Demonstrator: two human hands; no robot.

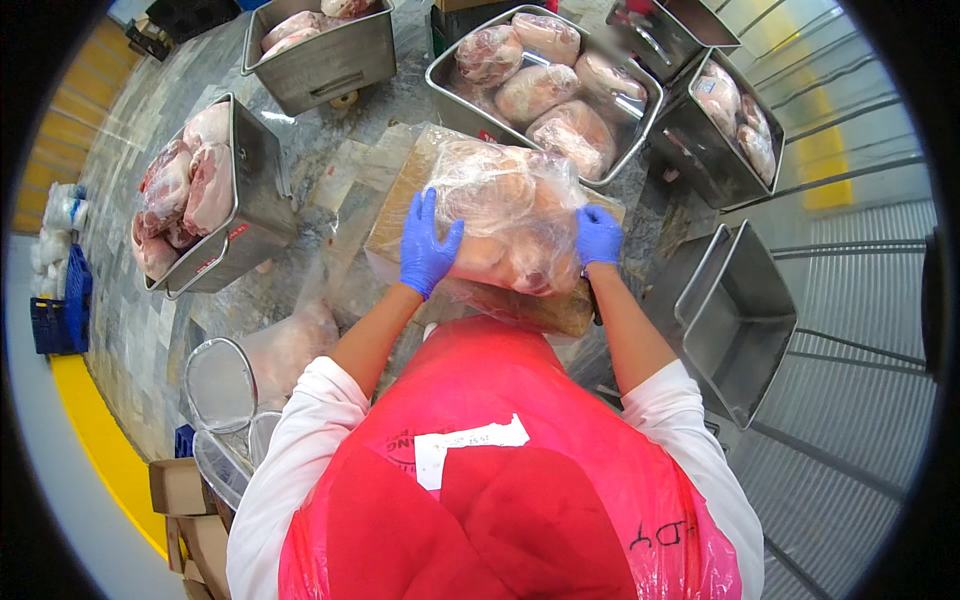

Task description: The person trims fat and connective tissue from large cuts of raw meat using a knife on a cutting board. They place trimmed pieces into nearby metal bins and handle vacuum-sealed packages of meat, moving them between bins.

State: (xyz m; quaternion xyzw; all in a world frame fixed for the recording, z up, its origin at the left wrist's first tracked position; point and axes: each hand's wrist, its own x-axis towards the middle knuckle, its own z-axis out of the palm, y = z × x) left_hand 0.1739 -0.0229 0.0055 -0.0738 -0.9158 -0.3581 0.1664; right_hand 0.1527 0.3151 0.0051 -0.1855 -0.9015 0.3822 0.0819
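Observation:
Large pieces of pale pink meat lie under clear plastic film (480, 175) on top of a brown cardboard box (398, 200) in front of me. My left hand (428, 250), in a blue glove, rests on the film's left side with its fingers stretched and thumb apart. At the right side my right hand (598, 238), also blue-gloved, has its fingers curled on the film's edge. Folds and glare in the film partly hide the meat (530, 262).
Beyond the box stands a metal tub (440, 92) of wrapped meat. More meat fills a metal bin (238, 215) at left, one (335, 85) at far left and one (700, 165) at far right. Nested bins (750, 330) stand right; wire-rimmed baskets (222, 385) stand near left.

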